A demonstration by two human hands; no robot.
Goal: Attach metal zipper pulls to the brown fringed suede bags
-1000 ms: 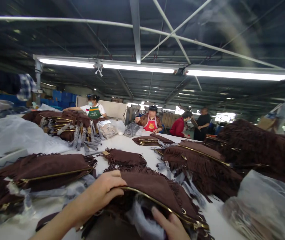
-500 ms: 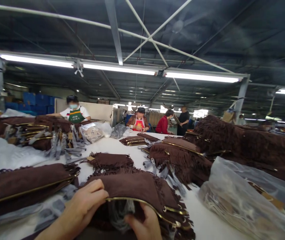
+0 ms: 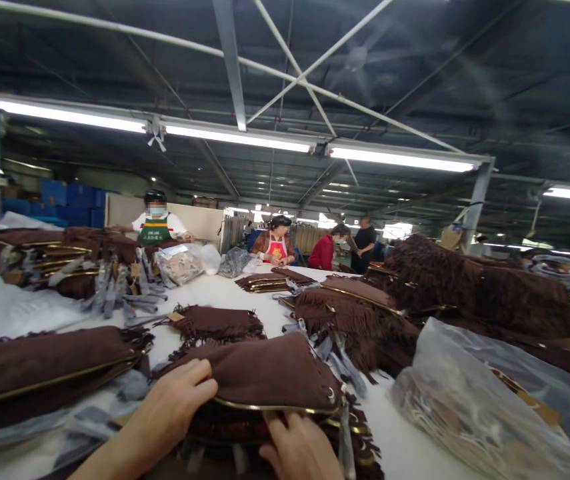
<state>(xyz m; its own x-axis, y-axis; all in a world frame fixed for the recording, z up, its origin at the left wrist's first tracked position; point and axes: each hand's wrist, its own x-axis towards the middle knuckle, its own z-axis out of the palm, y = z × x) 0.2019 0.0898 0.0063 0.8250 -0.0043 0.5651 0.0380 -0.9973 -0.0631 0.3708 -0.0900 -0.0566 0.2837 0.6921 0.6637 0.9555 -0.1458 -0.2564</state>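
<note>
One brown bag (image 3: pixel 269 367) with gold zipper (image 3: pixel 265 407), just ahead of left hand (image 3: pixel 177 397) and right hand (image 3: pixel 305 448). Grasping near edge in left hand. Under zipper with right-hand fingertips; cannot tell whether clenched on anything. Left of left hand: another zippered bag (image 3: pixel 59 357). Beyond both hands: fringed pile (image 3: pixel 359 320) on white table (image 3: pixel 382 413). Right of right hand: clear plastic bag (image 3: pixel 465 407).

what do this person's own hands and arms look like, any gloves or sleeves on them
Both the left hand and the right hand are bare, with no gloves. The left forearm shows no sleeve or cuff as far as the picture's lower edge. No ring, watch or bracelet can be made out; the right forearm is mostly out of view.
</note>
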